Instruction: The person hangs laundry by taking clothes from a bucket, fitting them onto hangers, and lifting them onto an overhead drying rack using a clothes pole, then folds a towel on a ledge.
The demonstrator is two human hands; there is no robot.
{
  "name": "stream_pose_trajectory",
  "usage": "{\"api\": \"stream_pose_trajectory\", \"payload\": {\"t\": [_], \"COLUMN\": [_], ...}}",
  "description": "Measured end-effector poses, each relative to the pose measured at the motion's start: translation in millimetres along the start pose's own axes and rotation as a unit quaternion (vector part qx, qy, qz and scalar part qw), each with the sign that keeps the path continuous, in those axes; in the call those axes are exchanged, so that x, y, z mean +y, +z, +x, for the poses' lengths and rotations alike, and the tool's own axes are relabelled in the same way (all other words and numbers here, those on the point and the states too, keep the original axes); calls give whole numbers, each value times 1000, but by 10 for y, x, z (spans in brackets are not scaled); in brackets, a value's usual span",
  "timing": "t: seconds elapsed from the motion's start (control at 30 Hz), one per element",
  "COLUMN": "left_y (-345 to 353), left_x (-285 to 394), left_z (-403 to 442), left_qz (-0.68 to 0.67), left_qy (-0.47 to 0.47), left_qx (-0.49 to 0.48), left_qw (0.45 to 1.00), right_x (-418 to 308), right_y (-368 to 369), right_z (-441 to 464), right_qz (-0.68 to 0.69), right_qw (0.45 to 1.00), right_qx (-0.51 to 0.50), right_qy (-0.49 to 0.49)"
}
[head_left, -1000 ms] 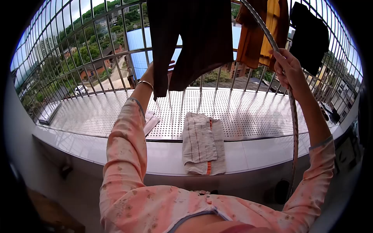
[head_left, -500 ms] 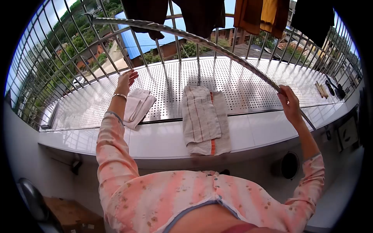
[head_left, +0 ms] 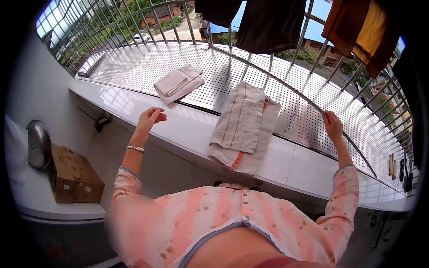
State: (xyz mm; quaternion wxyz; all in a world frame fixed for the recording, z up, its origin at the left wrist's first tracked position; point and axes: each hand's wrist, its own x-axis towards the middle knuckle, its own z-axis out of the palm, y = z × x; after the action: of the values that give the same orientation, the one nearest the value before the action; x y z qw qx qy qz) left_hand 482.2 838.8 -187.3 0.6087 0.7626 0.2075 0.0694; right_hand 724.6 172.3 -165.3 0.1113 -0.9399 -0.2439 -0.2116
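Observation:
My right hand (head_left: 333, 125) is closed around a long, thin metal pole (head_left: 292, 89) with a small hook at its far end. The pole slants across the perforated ledge, its hooked end close to the foot of the window bars. In front of the ledge, my left hand (head_left: 151, 121) hangs in the air, fingers loosely bent and nothing in them. Just beyond it lies a folded pale towel (head_left: 178, 85). Between my hands, a folded beige cloth (head_left: 239, 125) with brown and orange stripes drapes over the white front edge.
Metal bars (head_left: 176, 22) enclose the perforated ledge (head_left: 134, 67). Dark trousers (head_left: 270, 27) and a yellow-brown garment (head_left: 368, 29) hang overhead. Thin wooden sticks (head_left: 392, 166) and dark items lie at the right end. A cardboard box (head_left: 76, 178) and a round metal lid (head_left: 39, 144) are at left.
The view has turned left. The pole's hooked end has come down from in front of the hanging clothes to the ledge. My left hand has drawn back from beside the bars.

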Motion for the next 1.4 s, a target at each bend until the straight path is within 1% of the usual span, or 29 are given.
{"api": "stream_pose_trajectory", "payload": {"t": [0.07, 0.13, 0.2, 0.27, 0.3, 0.4, 0.43, 0.47, 0.57, 0.63, 0.7, 0.8, 0.87, 0.9, 0.97, 1.0, 1.07, 1.1, 1.13, 1.17, 1.2, 1.27, 1.3, 1.37, 1.4], "left_y": [136, 254, 396, 581, 649, 829, 892, 933, 1050, 1140, 1232, 1395, 1469, 1507, 1603, 1669, 1802, 1867, 1939, 2022, 2117, 2355, 2459, 2642, 2724], "left_x": [-52, -256, -321, -273, -254, -182, -156, -130, -166, -161, -115, -6, 32, 55, 109, 128, 164, 187, 233, 280, 334, 566, 622, 689, 680], "left_z": [-450, -759, -1046, -1312, -1422, -1692, -1777, -1842, -1942, -1960, -1927, -1819, -1717, -1664, -1558, -1511, -1396, -1344, -1300, -1262, -1231, -1158, -1109, -989, -924], "left_qz": [-23, -42, -49, -58, -56, -39, -35, -30, -45, -43, -42, -37, -17, -16, 9, 10, 41, 42, 91, 140, 141, 209, 210, 274, 276], "left_qy": [-48, -68, -86, -95, -102, -105, -115, -123, -142, -151, -160, -163, -129, -131, -65, -67, 30, 28, 42, 55, 51, 120, 118, 178, 176], "left_qx": [48, 74, 97, 115, 123, 139, 142, 145, 158, 149, 138, 129, 100, 99, 108, 106, 152, 149, 158, 165, 162, 155, 154, 118, 116], "left_qw": [997, 994, 990, 987, 986, 984, 982, 981, 976, 976, 976, 977, 986, 986, 992, 992, 987, 988, 982, 975, 975, 958, 958, 938, 938], "right_x": [239, 420, 606, 774, 847, 1011, 1050, 1076, 1107, 1135, 1192, 1086, 991, 1019, 1092, 1140, 1107, 1107, 1163, 1226, 1277, 1386, 1461, 1525, 1553], "right_y": [124, 215, 359, 471, 532, 605, 626, 662, 639, 639, 679, 627, 583, 621, 696, 720, 620, 570, 572, 582, 588, 648, 711, 786, 828], "right_z": [24, 65, 127, 171, 191, 258, 245, 251, 253, 261, 269, 230, 191, 181, 175, 191, 253, 293, 353, 420, 460, 528, 522, 514, 488], "right_qz": [6, 21, 43, 64, 79, 92, 67, 41, 52, 53, 27, 11, -5, -4, 15, 28, 21, 13, -4, -3, 0, -2, -2, 27, 21], "right_qw": [1000, 998, 996, 994, 993, 988, 989, 990, 989, 989, 985, 989, 990, 990, 993, 992, 993, 992, 993, 990, 992, 996, 996, 997, 998], "right_qx": [-15, -42, -48, -59, -70, -81, -80, -76, -87, -83, -70, -60, -47, -49, -27, -22, -6, 10, 11, 32, 23, 4, 1, -2, -15], "right_qy": [-22, -38, -63, -68, -54, -97, -106, -115, -105, -111, -152, -138, -130, -129, -116, -117, -118, -121, -117, -134, -121, -91, -90, -72, -55]}}
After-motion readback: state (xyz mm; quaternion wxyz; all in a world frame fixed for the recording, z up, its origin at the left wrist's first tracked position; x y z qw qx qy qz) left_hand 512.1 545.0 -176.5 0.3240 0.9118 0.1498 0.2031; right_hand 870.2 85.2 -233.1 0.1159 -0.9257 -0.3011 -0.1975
